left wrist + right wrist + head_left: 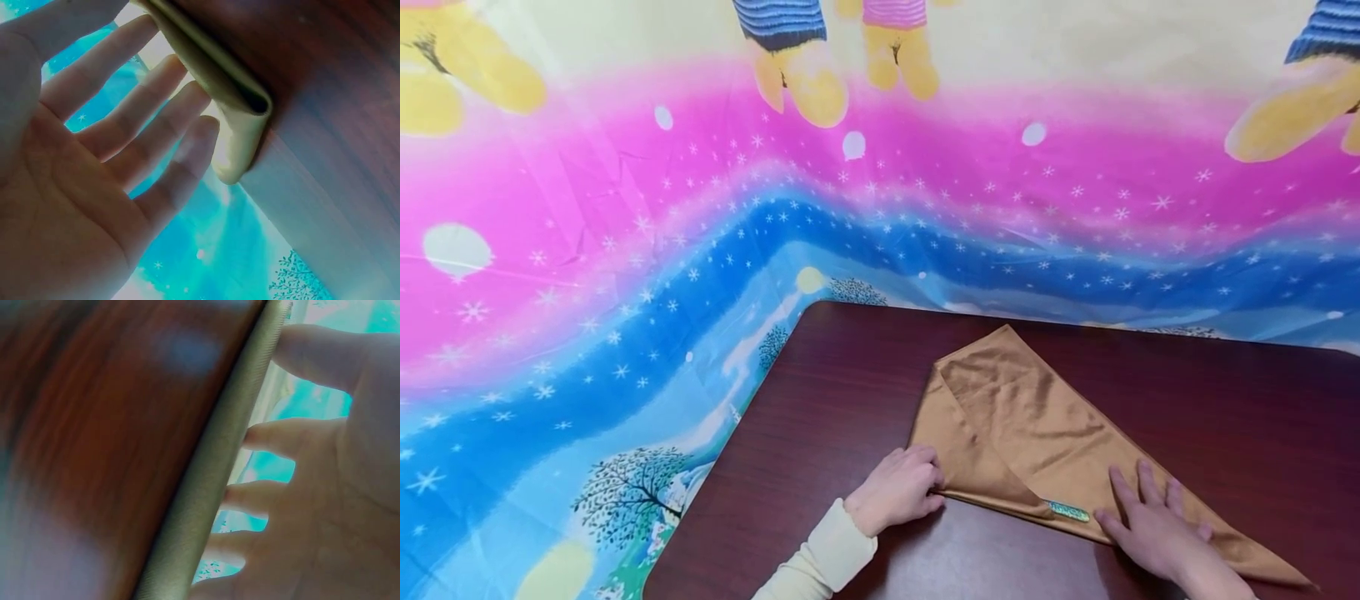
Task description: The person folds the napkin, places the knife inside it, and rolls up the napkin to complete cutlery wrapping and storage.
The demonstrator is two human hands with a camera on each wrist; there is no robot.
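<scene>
A golden-brown satiny cloth (1052,417), folded into a pointed shape, lies on the dark wooden table (820,400). At its near left corner is my left hand (895,487), its fingertips touching the folded edge; in the left wrist view the fingers (140,112) look fairly straight beside the cloth's looped fold (247,125). My right hand (1157,525) rests spread on the right part of the cloth. Along the rolled near edge (206,475) in the right wrist view, its fingers reach over the fabric. A shiny green strip (1067,510) shows between the hands.
The table's rounded far left corner (820,310) lies beyond the cloth. Behind and to the left hangs a colourful printed sheet (625,275) with snowflakes, trees and cartoon figures. The cloth's narrow tip (1292,575) stretches past my right hand toward the near right.
</scene>
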